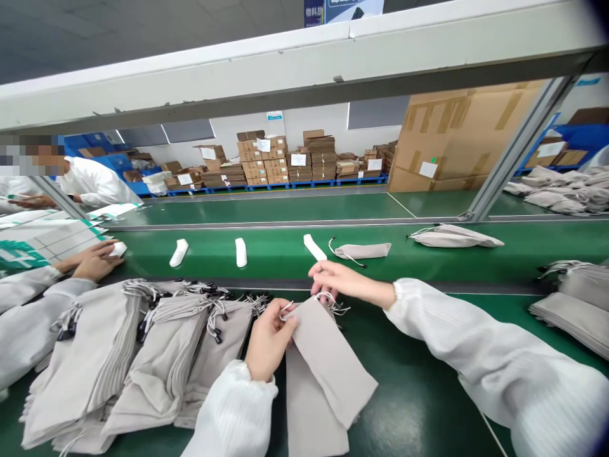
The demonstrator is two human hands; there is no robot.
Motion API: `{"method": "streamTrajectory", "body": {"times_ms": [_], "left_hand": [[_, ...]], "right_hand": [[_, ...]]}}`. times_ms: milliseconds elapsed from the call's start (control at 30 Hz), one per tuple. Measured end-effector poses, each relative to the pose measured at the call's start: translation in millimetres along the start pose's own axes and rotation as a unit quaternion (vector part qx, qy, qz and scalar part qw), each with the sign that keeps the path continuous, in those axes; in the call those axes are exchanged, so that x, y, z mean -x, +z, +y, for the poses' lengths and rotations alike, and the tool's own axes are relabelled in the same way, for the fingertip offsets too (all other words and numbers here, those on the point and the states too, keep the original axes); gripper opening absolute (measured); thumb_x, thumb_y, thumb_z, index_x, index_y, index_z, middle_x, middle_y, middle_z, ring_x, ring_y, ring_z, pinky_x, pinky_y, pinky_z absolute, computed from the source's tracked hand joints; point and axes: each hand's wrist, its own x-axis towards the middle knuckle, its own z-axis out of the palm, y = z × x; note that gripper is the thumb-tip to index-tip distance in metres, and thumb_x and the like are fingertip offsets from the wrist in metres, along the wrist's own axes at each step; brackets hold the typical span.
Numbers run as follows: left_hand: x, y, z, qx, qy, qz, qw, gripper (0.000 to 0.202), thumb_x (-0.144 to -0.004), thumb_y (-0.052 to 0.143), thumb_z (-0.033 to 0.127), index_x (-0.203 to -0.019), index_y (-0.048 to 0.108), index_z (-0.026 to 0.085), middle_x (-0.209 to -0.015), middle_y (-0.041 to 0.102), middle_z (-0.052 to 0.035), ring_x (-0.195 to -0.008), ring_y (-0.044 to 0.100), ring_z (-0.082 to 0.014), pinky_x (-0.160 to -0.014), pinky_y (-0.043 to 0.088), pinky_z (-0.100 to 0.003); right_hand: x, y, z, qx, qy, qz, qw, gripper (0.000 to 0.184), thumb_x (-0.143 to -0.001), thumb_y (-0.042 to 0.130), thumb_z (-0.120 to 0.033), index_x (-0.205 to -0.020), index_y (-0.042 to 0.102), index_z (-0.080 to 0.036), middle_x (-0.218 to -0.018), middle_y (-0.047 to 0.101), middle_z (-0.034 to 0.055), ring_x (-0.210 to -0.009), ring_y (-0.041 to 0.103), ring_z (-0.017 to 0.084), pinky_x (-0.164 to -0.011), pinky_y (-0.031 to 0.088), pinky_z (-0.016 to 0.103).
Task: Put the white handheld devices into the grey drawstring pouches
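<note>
- Head view, left hand (269, 339): its grip is closed, thumb and fingers pinching the top end of a flat taupe fabric drawstring pouch (328, 355) near a thin looped cord (290, 308).
- Right hand (340, 280): it reaches across from the right, fingers at the same cord, just above the pouch. Whether its grip is closed on the cord, I cannot tell.
- The pouch lies on a green worktop (419, 400) between both forearms, overlapping a second taupe fabric panel (309, 406).
- Piled taupe fabric pouches with black cord stoppers (162, 362) lie left of the left hand; another stack of taupe pouches (575, 311) lies at the far right.
- A green conveyor belt (257, 254) runs just beyond the hands, carrying white padded strips (240, 252) and two taupe drawstring pouches (361, 251).
- A co-worker's hand (98, 261) in a white sleeve, at the left, touches a white padded strip (118, 249) on the belt.
- Beyond the belt, stacked cardboard boxes (264, 158) stand on blue pallets, beside a large taped cardboard carton (461, 136).
</note>
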Motion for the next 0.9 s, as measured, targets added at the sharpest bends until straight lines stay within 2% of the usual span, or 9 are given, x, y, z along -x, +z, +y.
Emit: {"method": "streamTrajectory", "body": {"times_ms": [67, 167, 233, 333, 433, 533, 600, 700, 900], "left_hand": [[-2.8, -0.3, -14.3, -0.085, 0.046, 0.023, 0.995, 0.017, -0.082, 0.065, 0.027, -0.096, 0.060, 0.021, -0.078, 0.058, 0.0031, -0.058, 0.048, -0.0104, -0.056, 0.040, -0.022], [-3.4, 1.6, -25.0, -0.197, 0.134, 0.041, 0.970, 0.013, -0.085, 0.059, 0.019, -0.096, 0.063, 0.022, -0.091, 0.062, -0.0011, -0.072, 0.057, -0.0144, -0.065, 0.045, -0.024], [-2.2, 2.5, -26.2, -0.257, 0.177, 0.054, 0.949, 0.011, -0.087, 0.058, 0.016, -0.092, 0.064, 0.022, -0.098, 0.062, -0.0031, -0.075, 0.059, -0.0149, -0.065, 0.045, -0.025], [0.0, 2.3, -23.8, -0.346, 0.221, 0.078, 0.909, 0.012, -0.088, 0.057, 0.012, -0.089, 0.064, 0.022, -0.096, 0.062, -0.0033, -0.076, 0.060, -0.0158, -0.065, 0.044, -0.027], [1.1, 1.3, -18.6, -0.415, 0.279, 0.088, 0.862, 0.013, -0.089, 0.057, 0.009, -0.084, 0.062, 0.021, -0.089, 0.064, -0.0034, -0.087, 0.060, -0.0210, -0.077, 0.043, -0.034], [1.4, 1.0, -11.6, -0.430, 0.319, 0.079, 0.841, 0.017, -0.090, 0.056, 0.007, -0.080, 0.059, 0.020, -0.087, 0.067, -0.0023, -0.094, 0.060, -0.0229, -0.090, 0.038, -0.041], [1.5, 1.1, -7.8, -0.415, 0.336, 0.065, 0.843, 0.018, -0.091, 0.053, 0.006, -0.080, 0.056, 0.020, -0.085, 0.068, -0.0014, -0.095, 0.061, -0.0224, -0.091, 0.036, -0.041], [1.8, 2.0, -4.8, -0.379, 0.341, 0.037, 0.860, 0.017, -0.094, 0.050, 0.009, -0.082, 0.054, 0.020, -0.083, 0.068, -0.0008, -0.087, 0.061, -0.0198, -0.083, 0.036, -0.038], [3.4, 5.2, -3.7, -0.225, 0.272, -0.010, 0.936, 0.011, -0.090, 0.053, 0.013, -0.082, 0.051, 0.021, -0.081, 0.058, -0.0009, -0.075, 0.054, -0.0163, -0.070, 0.040, -0.028]], "right_hand": [[-33.2, -10.0, 18.5, 0.100, 0.030, 0.083, 0.991, 0.029, -0.101, 0.048, -0.035, -0.123, 0.053, -0.017, -0.109, 0.070, 0.0101, -0.093, 0.070, 0.019, -0.079, 0.057, 0.030], [-79.1, -21.7, 42.4, 0.197, 0.077, 0.146, 0.967, 0.036, -0.096, 0.061, -0.026, -0.128, 0.054, -0.011, -0.129, 0.061, 0.0163, -0.118, 0.060, 0.026, -0.101, 0.048, 0.043], [-102.2, -21.9, 53.7, 0.256, 0.106, 0.166, 0.946, 0.037, -0.096, 0.062, -0.028, -0.129, 0.056, -0.012, -0.132, 0.059, 0.0143, -0.121, 0.057, 0.027, -0.103, 0.047, 0.049], [-124.0, -15.2, 65.1, 0.321, 0.141, 0.178, 0.920, 0.037, -0.097, 0.062, -0.034, -0.129, 0.058, -0.016, -0.131, 0.058, 0.0112, -0.118, 0.059, 0.026, -0.099, 0.050, 0.050], [-133.5, -13.2, 72.8, 0.366, 0.162, 0.179, 0.899, 0.040, -0.098, 0.062, -0.034, -0.133, 0.056, -0.016, -0.133, 0.057, 0.0120, -0.118, 0.059, 0.027, -0.099, 0.050, 0.050], [-135.5, -23.2, 79.1, 0.390, 0.192, 0.157, 0.887, 0.041, -0.097, 0.062, -0.034, -0.133, 0.056, -0.016, -0.133, 0.057, 0.0121, -0.116, 0.060, 0.026, -0.097, 0.052, 0.049], [-134.3, -33.8, 82.3, 0.393, 0.218, 0.124, 0.885, 0.039, -0.097, 0.063, -0.034, -0.131, 0.057, -0.016, -0.129, 0.059, 0.0112, -0.112, 0.062, 0.025, -0.094, 0.054, 0.046], [-130.6, -46.0, 85.2, 0.384, 0.232, 0.079, 0.890, 0.035, -0.097, 0.063, -0.034, -0.126, 0.060, -0.015, -0.125, 0.061, 0.0102, -0.107, 0.063, 0.023, -0.090, 0.055, 0.044], [-114.2, -41.8, 82.8, 0.341, 0.153, 0.092, 0.923, 0.034, -0.097, 0.063, -0.034, -0.125, 0.061, -0.014, -0.127, 0.061, 0.0111, -0.111, 0.062, 0.024, -0.095, 0.053, 0.046]]}}
